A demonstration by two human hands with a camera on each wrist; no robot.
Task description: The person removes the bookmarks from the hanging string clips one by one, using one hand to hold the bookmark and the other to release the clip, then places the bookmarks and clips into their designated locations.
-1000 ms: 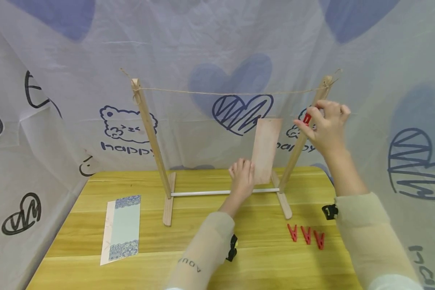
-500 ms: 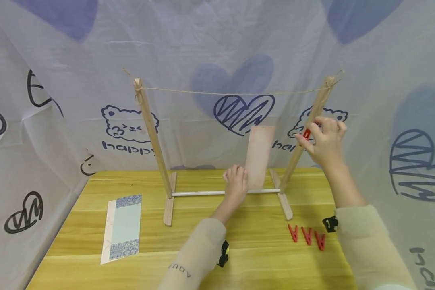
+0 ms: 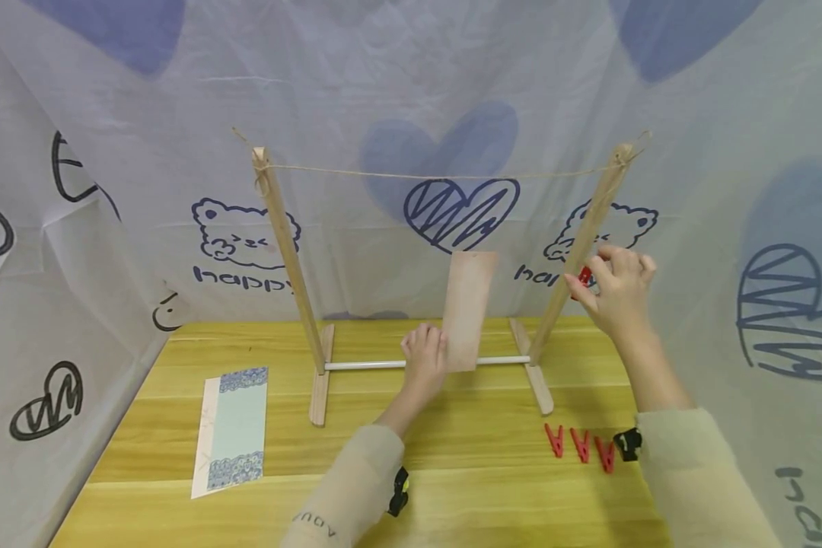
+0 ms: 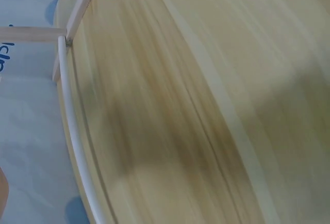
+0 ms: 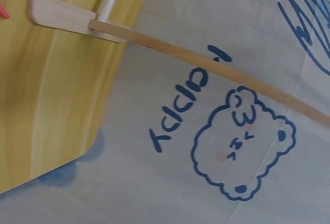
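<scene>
In the head view my left hand (image 3: pixel 426 358) grips a pale pink rectangular card (image 3: pixel 469 308) by its lower left edge. The card stands nearly upright in the air, below the twine (image 3: pixel 418 177) and overlapping the white rod (image 3: pixel 373 364) of a wooden stand (image 3: pixel 291 259). My right hand (image 3: pixel 619 293) pinches a red clothespin (image 3: pixel 581 282) between thumb and fingers, beside the stand's right post (image 3: pixel 587 232). Only a sliver of my left hand shows at the left wrist view's edge; the right wrist view shows the post but not the clothespin I hold.
Three red clothespins (image 3: pixel 580 445) lie at the table's right. Two overlapping cards, the upper one a pale blue card with patterned ends (image 3: pixel 237 426), lie at the left on the wood-grain table (image 3: pixel 144 457). A printed curtain (image 3: pixel 356 91) hangs close behind the stand.
My left hand has moved left and slightly down with the pink card. The right hand, with the red clothespin, has come down along the right post.
</scene>
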